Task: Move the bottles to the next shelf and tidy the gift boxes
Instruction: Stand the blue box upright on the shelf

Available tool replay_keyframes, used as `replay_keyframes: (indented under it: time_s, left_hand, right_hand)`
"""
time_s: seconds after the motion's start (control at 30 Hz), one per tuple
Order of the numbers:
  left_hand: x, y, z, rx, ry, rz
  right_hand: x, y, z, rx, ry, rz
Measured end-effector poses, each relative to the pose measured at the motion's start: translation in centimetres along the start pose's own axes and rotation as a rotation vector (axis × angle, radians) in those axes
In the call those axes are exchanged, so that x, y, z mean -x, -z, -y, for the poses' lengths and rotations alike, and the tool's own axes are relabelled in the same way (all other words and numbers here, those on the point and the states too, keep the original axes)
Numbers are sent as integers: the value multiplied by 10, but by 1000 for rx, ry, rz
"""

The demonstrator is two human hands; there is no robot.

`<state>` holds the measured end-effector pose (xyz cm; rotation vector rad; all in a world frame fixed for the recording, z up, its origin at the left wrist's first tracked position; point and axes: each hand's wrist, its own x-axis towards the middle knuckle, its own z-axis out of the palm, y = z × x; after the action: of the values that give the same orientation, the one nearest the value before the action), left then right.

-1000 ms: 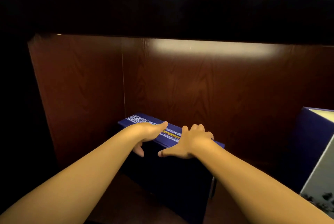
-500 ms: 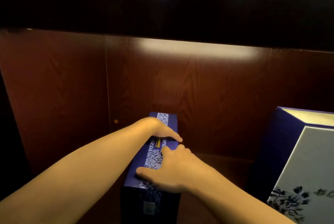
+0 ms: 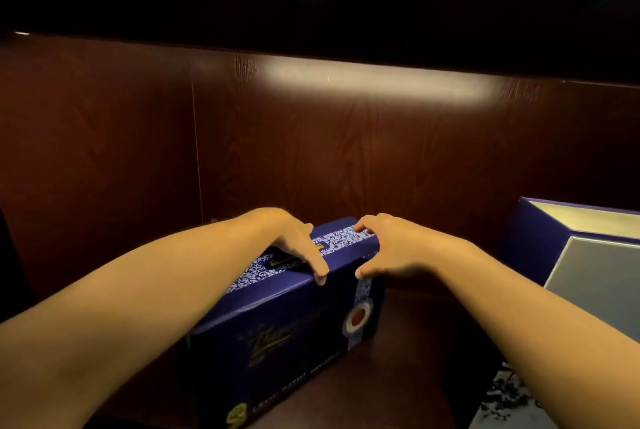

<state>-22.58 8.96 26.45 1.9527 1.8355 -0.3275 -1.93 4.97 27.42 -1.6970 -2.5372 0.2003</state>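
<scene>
A dark blue gift box (image 3: 277, 342) with a white patterned band along its top stands on the dark wooden shelf, turned at an angle with a long side facing me. My left hand (image 3: 294, 241) lies over its top near the middle, fingers curled down over the front edge. My right hand (image 3: 391, 248) clasps the box's far right top corner, thumb on the front face and fingers on top. A second, larger blue gift box (image 3: 581, 255) with a pale grey front panel stands at the right edge of the view. No bottles are in view.
The shelf bay has a reddish wood back wall (image 3: 346, 151) and a left side panel (image 3: 97, 158). A dark shelf board (image 3: 311, 12) hangs overhead. Bare shelf floor (image 3: 408, 359) lies between the two boxes.
The blue box has been swung round from pointing end-on at me to lying slanted with its long side facing me. Both hands turned with it; my right hand moved to its far right corner.
</scene>
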Motion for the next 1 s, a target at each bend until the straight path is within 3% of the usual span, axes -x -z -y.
replay_keyframes:
  time_s: [0.13, 0.3, 0.47, 0.7, 1.0]
  left_hand:
    - [1, 0, 2, -46, -169, 65]
    - [11, -8, 11, -46, -267, 3]
    - [28, -30, 46, -235, -100, -138]
    - [37, -46, 73, -101, -31, -325]
    - [29, -48, 88, -89, -211, -392]
  right_hand:
    - [-17, -5, -8, 72, 44, 105]
    - [-32, -18, -8, 97, 126, 232]
    - [-37, -43, -8, 65, 150, 128]
    - [-33, -57, -5, 31, 96, 49]
    - [-6, -64, 11, 35, -91, -11]
